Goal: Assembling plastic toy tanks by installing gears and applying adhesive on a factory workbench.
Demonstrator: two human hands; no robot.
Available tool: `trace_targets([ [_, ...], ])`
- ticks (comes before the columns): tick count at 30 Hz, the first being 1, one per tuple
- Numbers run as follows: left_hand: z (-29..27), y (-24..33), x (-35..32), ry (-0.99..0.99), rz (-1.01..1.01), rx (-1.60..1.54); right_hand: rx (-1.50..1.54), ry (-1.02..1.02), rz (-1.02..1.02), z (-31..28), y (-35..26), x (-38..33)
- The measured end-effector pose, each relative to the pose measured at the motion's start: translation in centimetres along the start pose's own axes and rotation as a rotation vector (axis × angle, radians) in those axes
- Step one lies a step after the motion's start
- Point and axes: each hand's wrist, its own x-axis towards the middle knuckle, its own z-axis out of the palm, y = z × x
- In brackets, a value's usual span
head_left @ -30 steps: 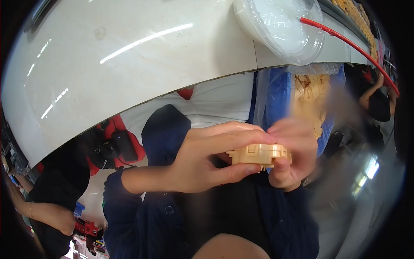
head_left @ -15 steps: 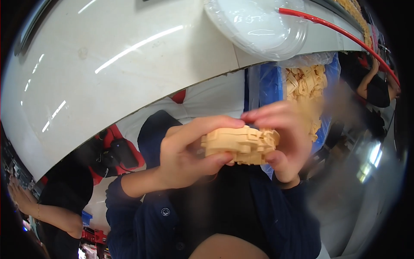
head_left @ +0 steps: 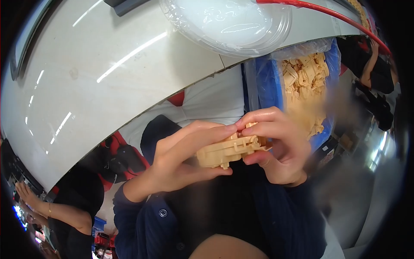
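Note:
Between my two hands, in front of my torso, is a tan molded plastic part (head_left: 224, 152) with ribs, tabs and small pegs. My left hand (head_left: 183, 151) grips its left end, fingers along the top and thumb underneath. The fingertips and thumb of my right hand (head_left: 280, 146) pinch its right end, where thin clips stick out. Both sets of fingertips meet at the part's upper edge. My fingers hide some of its surface. Just beyond my right hand lies a blue bin (head_left: 268, 84) lined with clear plastic, filled with similar tan pieces (head_left: 306, 82).
A glossy white table (head_left: 108, 77) curves across the far side. On it rests a round clear plastic tray (head_left: 233, 26) with a red tube (head_left: 319, 18) above. Another person's arm (head_left: 64, 213) is at the lower left; a further person (head_left: 366, 64) is at the right.
The held part has tilted, showing a different side, and my right-hand fingers have closed in on its upper right edge. The whole view has shifted slightly.

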Motion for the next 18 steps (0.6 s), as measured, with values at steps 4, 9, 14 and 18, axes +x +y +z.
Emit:
trace_targets([
  [4,0.0,-0.3,-0.4,0.021,0.018,-0.009,-0.047,-0.04,-0.074,0.1,-0.5,0.7],
  [9,0.3,-0.5,-0.6,0.047,0.091,0.02,-0.022,-0.057,-0.121,0.1,-0.6,1.1],
  [14,0.6,-0.6,-0.9,0.021,0.077,-0.016,0.001,-0.082,-0.066,0.0,-1.0,0.4],
  [18,0.9,-0.7,-1.0,0.052,0.057,-0.054,-0.013,-0.082,-0.084,-0.1,-0.9,0.7],
])
